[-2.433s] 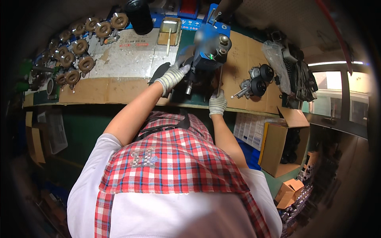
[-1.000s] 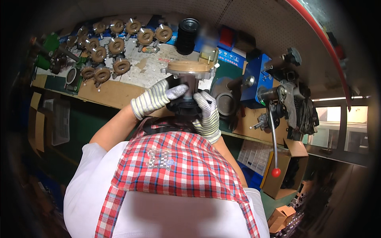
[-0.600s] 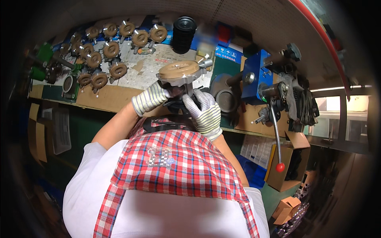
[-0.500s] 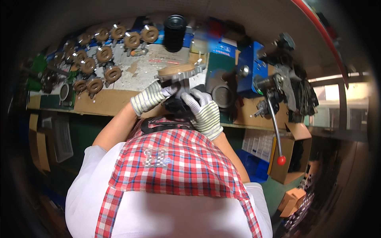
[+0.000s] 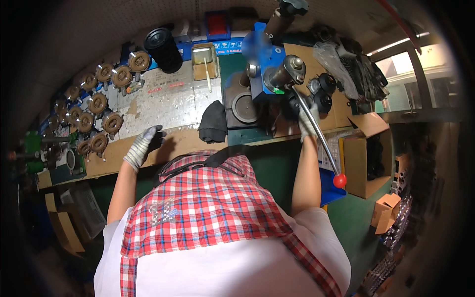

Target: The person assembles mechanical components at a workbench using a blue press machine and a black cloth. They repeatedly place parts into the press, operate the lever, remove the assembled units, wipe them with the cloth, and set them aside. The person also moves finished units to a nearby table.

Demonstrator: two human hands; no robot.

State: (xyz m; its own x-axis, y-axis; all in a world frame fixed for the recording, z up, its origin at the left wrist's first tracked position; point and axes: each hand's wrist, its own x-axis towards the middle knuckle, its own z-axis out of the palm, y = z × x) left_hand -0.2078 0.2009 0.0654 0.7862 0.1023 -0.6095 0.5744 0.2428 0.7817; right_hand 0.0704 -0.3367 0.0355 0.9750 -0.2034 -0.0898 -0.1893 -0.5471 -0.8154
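Observation:
My left hand [image 5: 142,147], in a striped glove with dark fingertips, hovers at the bench's front edge with its fingers stretched out and holds nothing. Away to the right, my right hand [image 5: 308,122] reaches in behind a steel lever with a red ball knob [image 5: 340,181]. Its fingers are mostly hidden among dark round parts [image 5: 322,94], so their grip does not show. The lever belongs to a blue hand press [image 5: 262,89], which has a dark plate with a round disc [image 5: 246,108] beside it. Between my hands lies a crumpled black cloth [image 5: 213,123].
Several brown-faced round parts with metal fittings [image 5: 98,103] stand at the left. Behind are a stack of black rings [image 5: 163,49] and a shallow tray with a brush [image 5: 203,62]. Black pieces and clear plastic [image 5: 341,62] heap up at the right, above an open carton [image 5: 368,156].
My hands have parted. The brown-faced part they held together is out of them; my left hand has moved left, my right hand far right behind the lever. The view has shifted too.

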